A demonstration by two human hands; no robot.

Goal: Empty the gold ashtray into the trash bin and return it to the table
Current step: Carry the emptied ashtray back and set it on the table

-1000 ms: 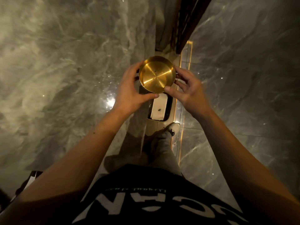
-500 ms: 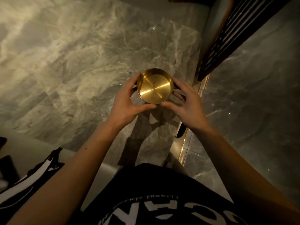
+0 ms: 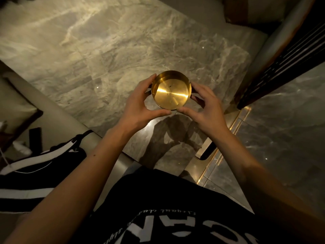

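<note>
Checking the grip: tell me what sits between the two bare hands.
Head view: the round gold metal ashtray, held at its rim between left hand and right hand, above the grey marble tabletop.

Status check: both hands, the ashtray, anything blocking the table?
Left hand and right hand both grip the gold ashtray. Ashtray upright, open side up, only a few specks inside. Held over the marble table; nothing visible beneath it.
</note>
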